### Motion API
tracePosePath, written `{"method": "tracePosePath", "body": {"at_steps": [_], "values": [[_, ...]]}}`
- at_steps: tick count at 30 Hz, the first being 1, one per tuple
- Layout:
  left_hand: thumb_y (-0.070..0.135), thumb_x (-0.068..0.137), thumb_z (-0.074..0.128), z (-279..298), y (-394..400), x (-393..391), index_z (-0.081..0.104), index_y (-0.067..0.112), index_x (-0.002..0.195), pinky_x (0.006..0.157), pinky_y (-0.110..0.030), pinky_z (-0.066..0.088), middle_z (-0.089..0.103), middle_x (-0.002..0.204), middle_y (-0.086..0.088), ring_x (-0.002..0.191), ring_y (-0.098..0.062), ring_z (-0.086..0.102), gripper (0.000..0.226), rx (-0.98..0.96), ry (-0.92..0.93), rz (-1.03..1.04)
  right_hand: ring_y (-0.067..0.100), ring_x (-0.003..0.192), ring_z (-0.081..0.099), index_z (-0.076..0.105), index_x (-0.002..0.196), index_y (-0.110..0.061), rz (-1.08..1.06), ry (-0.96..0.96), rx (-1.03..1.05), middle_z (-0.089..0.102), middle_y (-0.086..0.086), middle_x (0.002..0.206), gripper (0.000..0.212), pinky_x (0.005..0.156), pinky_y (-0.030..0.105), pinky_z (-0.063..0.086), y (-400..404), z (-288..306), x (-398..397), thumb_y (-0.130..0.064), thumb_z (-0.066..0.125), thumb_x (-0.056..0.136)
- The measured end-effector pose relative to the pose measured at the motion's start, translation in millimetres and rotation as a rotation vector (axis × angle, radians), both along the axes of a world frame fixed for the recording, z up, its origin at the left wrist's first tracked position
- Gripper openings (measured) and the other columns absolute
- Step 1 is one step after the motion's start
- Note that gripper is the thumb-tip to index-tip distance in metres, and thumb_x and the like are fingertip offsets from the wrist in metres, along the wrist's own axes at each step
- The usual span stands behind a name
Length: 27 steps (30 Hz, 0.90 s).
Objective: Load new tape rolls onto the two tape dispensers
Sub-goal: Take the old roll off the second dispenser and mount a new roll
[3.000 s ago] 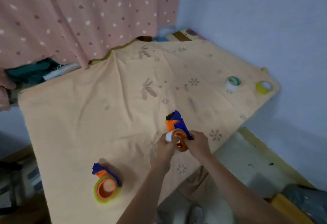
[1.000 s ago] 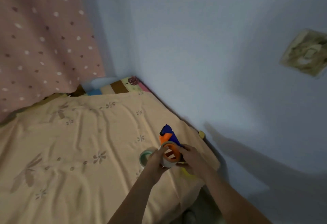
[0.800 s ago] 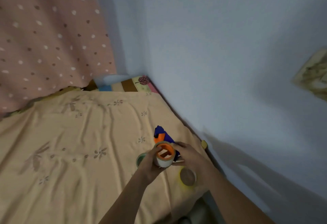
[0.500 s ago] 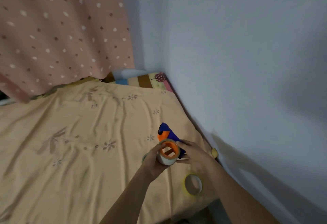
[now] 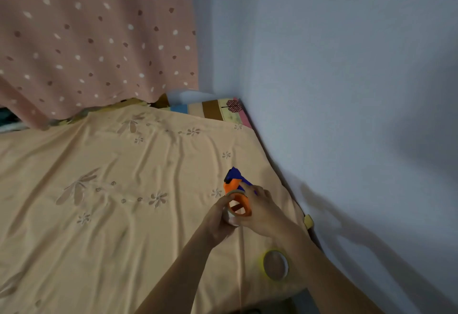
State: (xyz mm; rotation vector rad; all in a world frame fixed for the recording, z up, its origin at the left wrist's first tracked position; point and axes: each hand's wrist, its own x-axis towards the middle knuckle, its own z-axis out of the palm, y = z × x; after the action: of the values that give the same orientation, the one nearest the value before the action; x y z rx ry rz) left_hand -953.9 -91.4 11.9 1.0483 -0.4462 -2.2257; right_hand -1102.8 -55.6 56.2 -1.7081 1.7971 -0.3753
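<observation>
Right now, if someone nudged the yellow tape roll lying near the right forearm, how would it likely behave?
The yellow tape roll lies flat on its side on the wrinkled peach cloth, so it would probably slide or drag, not roll. Its hollow ring shape suggests it is light and fairly stiff. Near the cloth's right edge, a hard push might send it off.

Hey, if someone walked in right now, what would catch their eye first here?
Probably the orange and blue tape dispenser, held over the peach sheet by the left hand and right hand. Next, the yellow tape roll lying flat near the sheet's right edge, and the pink dotted curtain behind.
</observation>
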Motion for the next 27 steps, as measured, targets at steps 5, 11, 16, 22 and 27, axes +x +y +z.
{"method": "tracePosePath", "body": {"at_steps": [5, 11, 16, 22, 27], "values": [[0.031, 0.093, 0.063, 1.2, 1.2, -1.2, 0.063, 0.009, 0.129, 0.087, -0.040, 0.053, 0.065, 0.120, -0.017, 0.109, -0.029, 0.063, 0.042, -0.012, 0.008, -0.043, 0.026, 0.123, 0.044, 0.038, 0.142, -0.030, 0.040, 0.153, 0.010, 0.054, -0.004, 0.133, 0.084, 0.100, 0.035, 0.045, -6.2, -3.4, 1.3, -0.054, 0.075, 0.070], [0.023, 0.106, 0.045, -6.9, -3.1, 7.5, 0.070, 0.015, 0.123, 0.079, -0.030, 0.061, 0.071, 0.121, -0.011, 0.101, -0.015, 0.075, 0.031, 0.133, 0.092, 0.003, 0.019, 0.121, 0.045, 0.042, 0.135, -0.039, 0.057, 0.072, -0.042, 0.052, -0.012, 0.130, 0.084, 0.104, 0.036, 0.041, -9.6, -8.1, -6.9, -0.058, 0.077, 0.060], [0.031, 0.096, 0.063, -12.2, -4.8, 15.0, 0.072, 0.012, 0.119, 0.067, -0.036, 0.062, 0.077, 0.106, -0.011, 0.088, -0.025, 0.077, 0.031, 0.087, -0.013, 0.035, 0.015, 0.118, 0.048, 0.043, 0.128, -0.045, 0.045, -0.143, -0.048, 0.043, -0.012, 0.128, 0.083, 0.097, 0.037, 0.051, -11.6, -3.5, -3.2, -0.044, 0.085, 0.056], [0.036, 0.101, 0.052, -20.0, -2.6, 30.2, 0.054, 0.010, 0.139, 0.068, -0.042, 0.061, 0.074, 0.106, -0.019, 0.088, -0.033, 0.074, 0.047, 0.124, -0.064, 0.127, 0.007, 0.114, 0.056, 0.051, 0.120, -0.042, -0.147, -0.454, -0.166, 0.047, -0.007, 0.128, 0.075, 0.086, 0.025, 0.057, -20.0, -7.6, 1.7, -0.031, 0.090, 0.057], [0.037, 0.098, 0.059, -26.1, -3.5, 53.3, 0.052, 0.017, 0.136, 0.087, -0.049, 0.056, 0.061, 0.126, -0.015, 0.115, -0.039, 0.060, 0.044, 0.116, -0.128, 0.275, 0.016, 0.118, 0.050, 0.050, 0.130, -0.026, -0.407, -0.271, -0.196, 0.047, 0.003, 0.133, 0.078, 0.090, 0.030, 0.049, -24.8, -44.6, -22.4, -0.025, 0.088, 0.062]]}}
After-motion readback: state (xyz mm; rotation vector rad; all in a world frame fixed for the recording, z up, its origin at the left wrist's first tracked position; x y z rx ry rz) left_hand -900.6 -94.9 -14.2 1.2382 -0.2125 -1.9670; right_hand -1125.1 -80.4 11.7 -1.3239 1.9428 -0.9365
